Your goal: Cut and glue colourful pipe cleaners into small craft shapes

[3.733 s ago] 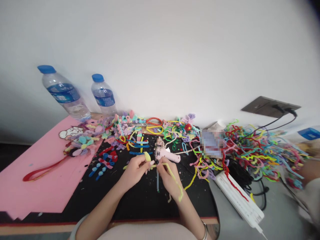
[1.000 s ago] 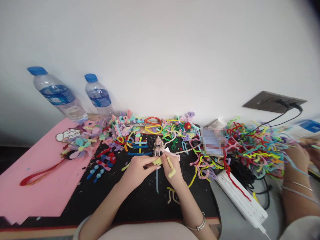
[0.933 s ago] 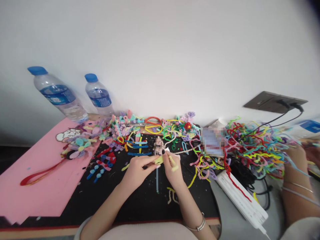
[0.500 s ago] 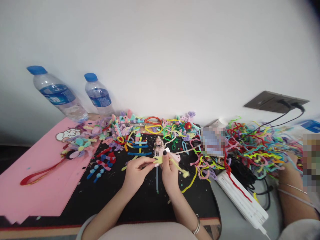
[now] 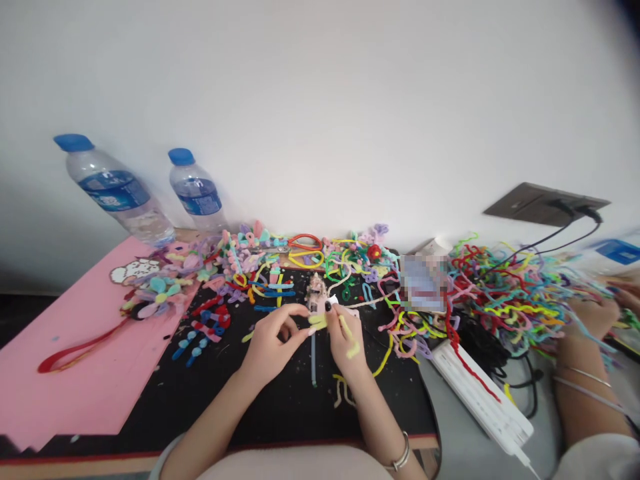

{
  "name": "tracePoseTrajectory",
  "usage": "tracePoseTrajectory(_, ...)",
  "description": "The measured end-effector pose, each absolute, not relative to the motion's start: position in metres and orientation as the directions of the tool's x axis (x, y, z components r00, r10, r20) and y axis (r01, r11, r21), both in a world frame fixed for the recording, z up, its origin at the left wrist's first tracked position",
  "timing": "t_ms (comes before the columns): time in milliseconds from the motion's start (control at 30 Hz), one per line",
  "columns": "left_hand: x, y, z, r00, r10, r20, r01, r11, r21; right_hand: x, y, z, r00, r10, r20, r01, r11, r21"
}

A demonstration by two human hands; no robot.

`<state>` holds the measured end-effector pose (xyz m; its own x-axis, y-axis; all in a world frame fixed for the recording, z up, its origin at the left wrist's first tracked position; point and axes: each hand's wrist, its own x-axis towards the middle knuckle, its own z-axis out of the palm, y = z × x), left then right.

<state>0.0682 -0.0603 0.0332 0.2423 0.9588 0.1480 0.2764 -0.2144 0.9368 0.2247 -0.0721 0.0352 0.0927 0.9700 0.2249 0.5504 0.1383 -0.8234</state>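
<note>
A light yellow fuzzy pipe cleaner piece (image 5: 318, 323) with looped ends is pinched between the thumb and fingers of my right hand (image 5: 346, 340). One stem of it hangs down over the back of that hand. My left hand (image 5: 273, 343) has its thumb and index fingertips on either side of the piece's left end. Just behind my hands lies what looks like a pink hot glue gun (image 5: 316, 292), partly hidden, and a translucent stick (image 5: 314, 363) extends toward me. Blue pipe cleaners (image 5: 273, 292) lie to its left, and yellow pipe cleaner bits (image 5: 343, 387) by my right wrist.
Scissors (image 5: 306, 250) and finished fuzzy flowers (image 5: 245, 257) line the wall. Two bottles (image 5: 113, 190) stand left above pink paper (image 5: 65, 360). Right are tangled pipe cleaners (image 5: 500, 287), a power strip (image 5: 483, 390) and another person's arm (image 5: 583, 393).
My left thumb and index finger have spread apart a little. The yellow piece has turned in my right hand, its stem now hanging over the hand. The other person's hand has shifted right.
</note>
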Motion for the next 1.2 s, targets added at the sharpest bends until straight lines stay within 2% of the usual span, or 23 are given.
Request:
tracePoseTrajectory(100,0.065,-0.058,0.035,0.317,0.929,0.19,0.341,-0.299,0.891,0.232,-0.073,0.04,-0.091,0.98,0.176,0.572,0.196,-0.797)
tracePoseTrajectory(233,0.066,-0.056,0.035,0.461,0.877,0.131,0.374,-0.326,0.868,0.233,-0.077,0.044,-0.232,0.968,0.098,0.581,0.218,-0.784)
tracePoseTrajectory(333,0.067,-0.057,0.033,0.451,0.888,0.091,0.359,-0.274,0.892,0.235,-0.079,0.046,-0.235,0.969,0.074,0.581,0.201,-0.789)
tracePoseTrajectory(433,0.067,-0.058,0.032,0.447,0.893,0.054,0.336,-0.223,0.915,0.241,-0.079,0.05,-0.167,0.982,0.084,0.548,0.163,-0.821)
tracePoseTrajectory(567,0.065,-0.057,0.035,0.503,0.863,0.045,0.329,-0.239,0.914,0.245,-0.078,0.054,-0.102,0.991,0.083,0.551,0.125,-0.825)
tracePoseTrajectory(800,0.064,-0.056,0.038,0.59,0.807,0.03,0.282,-0.241,0.929,0.234,-0.079,0.055,-0.186,0.982,0.027,0.545,0.127,-0.829)
tracePoseTrajectory(1067,0.064,-0.056,0.034,0.623,0.761,-0.184,0.237,0.041,0.971,0.23,-0.081,0.055,-0.239,0.971,0.021,0.521,0.146,-0.841)
tracePoseTrajectory(1200,0.062,-0.056,0.033,0.649,0.725,-0.231,0.231,0.101,0.968,0.227,-0.082,0.055,-0.277,0.961,0.023,0.503,0.165,-0.849)
